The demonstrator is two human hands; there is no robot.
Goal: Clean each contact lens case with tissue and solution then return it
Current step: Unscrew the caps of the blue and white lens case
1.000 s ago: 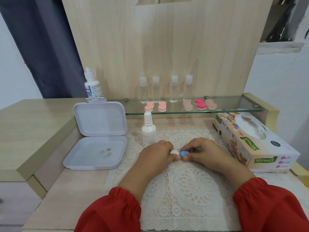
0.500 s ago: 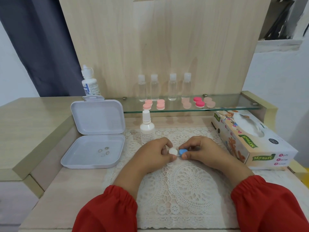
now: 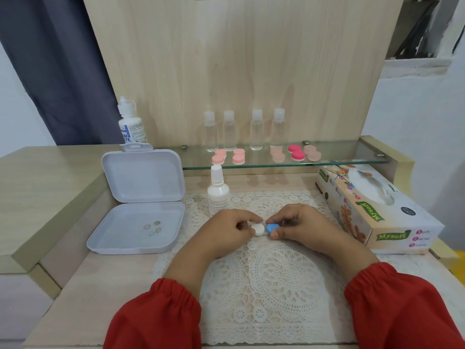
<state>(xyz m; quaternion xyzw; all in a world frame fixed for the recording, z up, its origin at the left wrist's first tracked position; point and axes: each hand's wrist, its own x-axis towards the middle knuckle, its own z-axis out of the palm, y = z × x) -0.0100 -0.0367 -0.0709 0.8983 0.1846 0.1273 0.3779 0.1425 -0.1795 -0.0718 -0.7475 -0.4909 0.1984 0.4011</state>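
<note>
The bench point(image 3: 75, 293) carries everything within easy reach of the person, with a lace mat point(image 3: 264, 285) spread in the middle as the working patch. At its far edge a glass shelf point(image 3: 339, 161) holds four clear bottles point(image 3: 256, 129) in a row against the back board, and in front of them the pink cases point(image 3: 298, 155) wait in pairs, apparently parked there until their turn.

On the right, a tissue box point(image 3: 377, 212) lies with its opening facing up, so a sheet can be pulled with one hand. On the left, a white box point(image 3: 137, 227) stands open, lid propped upright; a few small round things, probably lenses point(image 3: 152, 226), sit in its tray, likely put aside so the case can be wiped empty. A labelled bottle point(image 3: 132, 127) stands behind the box, and a solution bottle point(image 3: 218, 192) stands upright on the far part of the mat, just beyond the hands.

The case in hand point(image 3: 265, 229) is near the middle of the mat, held just above or on it; which one I cannot tell. The left hand point(image 3: 226, 235) pinches its white cap and the right hand point(image 3: 302, 227) pinches its blue cap, fingers curled round each. Gripping both ends this way suggests twisting the caps on or off. No tissue is out, so I judge the wiping of this case is not under way.
</note>
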